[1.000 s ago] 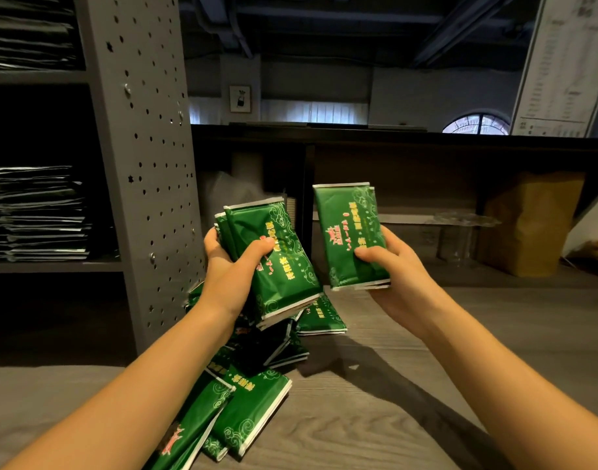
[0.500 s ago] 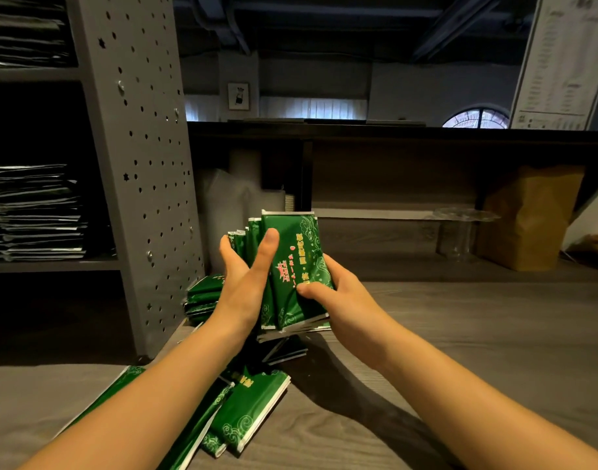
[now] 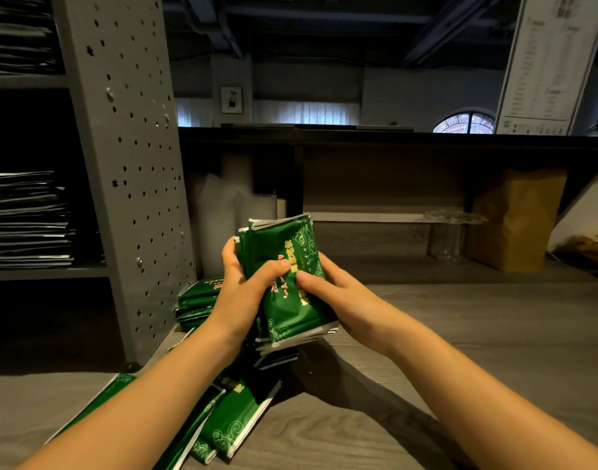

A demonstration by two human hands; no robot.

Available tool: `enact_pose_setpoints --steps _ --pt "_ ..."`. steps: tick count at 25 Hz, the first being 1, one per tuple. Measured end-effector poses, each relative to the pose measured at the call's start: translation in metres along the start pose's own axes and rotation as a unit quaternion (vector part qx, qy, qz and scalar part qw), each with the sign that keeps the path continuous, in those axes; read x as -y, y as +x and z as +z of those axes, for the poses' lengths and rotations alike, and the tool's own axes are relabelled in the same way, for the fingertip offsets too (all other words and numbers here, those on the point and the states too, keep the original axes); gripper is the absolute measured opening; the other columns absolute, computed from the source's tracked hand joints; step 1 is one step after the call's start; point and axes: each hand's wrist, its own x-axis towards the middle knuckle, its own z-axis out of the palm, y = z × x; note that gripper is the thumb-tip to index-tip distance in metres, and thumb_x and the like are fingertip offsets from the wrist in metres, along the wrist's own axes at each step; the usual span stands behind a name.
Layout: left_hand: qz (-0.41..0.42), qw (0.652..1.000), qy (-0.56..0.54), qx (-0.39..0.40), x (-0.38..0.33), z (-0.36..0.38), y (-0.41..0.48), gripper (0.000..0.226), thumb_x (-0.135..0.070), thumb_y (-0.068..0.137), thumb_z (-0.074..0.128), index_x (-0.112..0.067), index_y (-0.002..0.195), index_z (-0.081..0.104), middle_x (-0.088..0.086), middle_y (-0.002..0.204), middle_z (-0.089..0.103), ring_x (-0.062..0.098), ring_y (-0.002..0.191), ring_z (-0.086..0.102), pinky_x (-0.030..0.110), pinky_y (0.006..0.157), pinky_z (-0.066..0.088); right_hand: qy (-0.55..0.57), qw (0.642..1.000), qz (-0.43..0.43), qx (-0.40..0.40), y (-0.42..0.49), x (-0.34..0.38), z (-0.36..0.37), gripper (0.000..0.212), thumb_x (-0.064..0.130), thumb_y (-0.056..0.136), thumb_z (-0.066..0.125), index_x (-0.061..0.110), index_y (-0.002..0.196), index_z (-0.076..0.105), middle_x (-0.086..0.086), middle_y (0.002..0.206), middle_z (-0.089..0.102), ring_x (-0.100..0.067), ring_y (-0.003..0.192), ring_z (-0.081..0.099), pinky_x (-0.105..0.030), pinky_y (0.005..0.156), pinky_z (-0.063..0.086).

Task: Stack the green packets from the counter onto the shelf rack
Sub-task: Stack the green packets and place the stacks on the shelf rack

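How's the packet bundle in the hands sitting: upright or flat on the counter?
Upright, slightly tilted. The bundle stands on end, gripped between left hand and right hand; loose packets lie flat on the counter.

Both hands hold one bundle of green packets upright above the counter. The left hand grips its left edge, thumb across the front. The right hand grips its right edge, and the two thumbs nearly meet on the front packet. The bundle's edges are uneven at top and bottom. Loose packets lie on the near counter under the left forearm, and a low stack sits farther back, against the rack's perforated grey panel. To the left, flat piles fill the rack's middle shelf. At far right stand a brown bag and a clear stand.
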Motion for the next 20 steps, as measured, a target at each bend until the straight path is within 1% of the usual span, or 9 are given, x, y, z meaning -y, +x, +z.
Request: enact_pose_setpoints --steps 2,3,6,9,11,13,15,17,20 --pt "0.02 0.999 -0.004 0.042 -0.006 0.004 -0.003 0.095 -0.037 0.051 0.075 -0.031 0.134 0.029 0.0 0.111 0.063 0.017 0.096 0.068 0.032 0.074 0.058 -0.003 1.0 0.012 -0.005 0.003 0.003 -0.014 0.108 0.04 0.059 0.087 0.028 0.147 0.025 -0.008 0.144 0.044 -0.023 0.122 0.055 -0.042 0.102 0.046" --pt "0.025 0.998 -0.002 0.061 -0.01 0.007 -0.004 0.095 -0.04 0.049 0.073 -0.03 0.133 0.03 -0.001 0.11 0.063 0.016 0.097 0.067 0.032 0.075 0.058 0.002 1.0 0.015 0.003 0.003 0.007 -0.02 0.116 0.04 0.054 0.089 0.03 0.148 0.022 -0.009 0.148 0.04 -0.025 0.125 0.052 -0.046 0.104 0.043" --pt "0.012 0.996 0.007 0.084 -0.019 0.016 -0.004 0.093 -0.043 0.047 0.073 -0.024 0.127 0.031 0.001 0.114 0.06 0.016 0.098 0.067 0.031 0.075 0.057 0.017 0.999 0.003 0.045 -0.006 0.021 -0.027 0.094 0.031 0.059 0.08 0.03 0.141 0.034 -0.006 0.132 0.058 -0.024 0.116 0.06 -0.046 0.101 0.046" --pt "0.0 0.993 0.045 0.111 -0.032 0.022 -0.01 0.087 -0.045 0.044 0.073 -0.023 0.118 0.034 0.002 0.114 0.058 0.016 0.101 0.065 0.033 0.08 0.056 0.0 1.0 -0.019 0.023 -0.024 0.029 -0.028 0.091 0.031 0.056 0.077 0.029 0.137 0.037 -0.003 0.124 0.062 -0.02 0.11 0.063 -0.036 0.093 0.052" --pt "-0.012 0.987 0.075 0.142 -0.039 0.026 -0.021 0.083 -0.037 0.05 0.076 -0.021 0.121 0.036 0.003 0.114 0.06 0.015 0.099 0.066 0.029 0.077 0.056 -0.021 0.999 -0.035 0.007 -0.041 0.03 -0.029 0.091 0.032 0.054 0.078 0.033 0.135 0.038 -0.001 0.123 0.062 -0.017 0.111 0.063 -0.034 0.093 0.051" --pt "-0.014 0.982 0.093 0.165 -0.039 0.029 -0.035 0.07 -0.022 0.06 0.079 -0.021 0.121 0.043 0.001 0.109 0.064 0.005 0.093 0.067 0.018 0.071 0.053 -0.053 0.997 -0.048 -0.019 -0.06 0.028 -0.029 0.092 0.034 0.053 0.079 0.039 0.135 0.036 0.005 0.124 0.061 -0.014 0.114 0.06 -0.04 0.099 0.047" --pt "-0.02 0.981 0.086 0.171 -0.033 0.033 -0.051 0.05 -0.013 0.072 0.073 -0.021 0.116 0.051 -0.004 0.104 0.067 -0.001 0.088 0.066 0.013 0.069 0.05 -0.084 0.994 -0.053 -0.043 -0.08 0.023 -0.026 0.102 0.037 0.052 0.08 0.045 0.139 0.028 0.01 0.129 0.057 -0.012 0.12 0.055 -0.044 0.103 0.044" --pt "-0.04 0.983 0.063 0.166 -0.025 0.037 -0.069 0.037 -0.002 0.081 0.062 -0.019 0.113 0.054 -0.005 0.098 0.069 -0.001 0.081 0.067 0.013 0.065 0.051 -0.116 0.991 -0.041 -0.053 -0.096 0.017 -0.022 0.119 0.041 0.05 0.081 0.047 0.146 0.009 0.012 0.141 0.044 -0.01 0.13 0.044 -0.042 0.109 0.038" --pt "-0.036 0.989 0.022 0.144 -0.015 0.044 -0.09 0.059 -0.013 0.067 0.072 -0.019 0.121 0.051 -0.005 0.097 0.072 0.005 0.086 0.068 0.019 0.069 0.055 -0.136 0.989 -0.037 -0.046 -0.114 0.011 -0.019 0.128 0.043 0.051 0.079 0.046 0.147 -0.005 0.015 0.145 0.035 -0.005 0.132 0.038 -0.024 0.104 0.038"
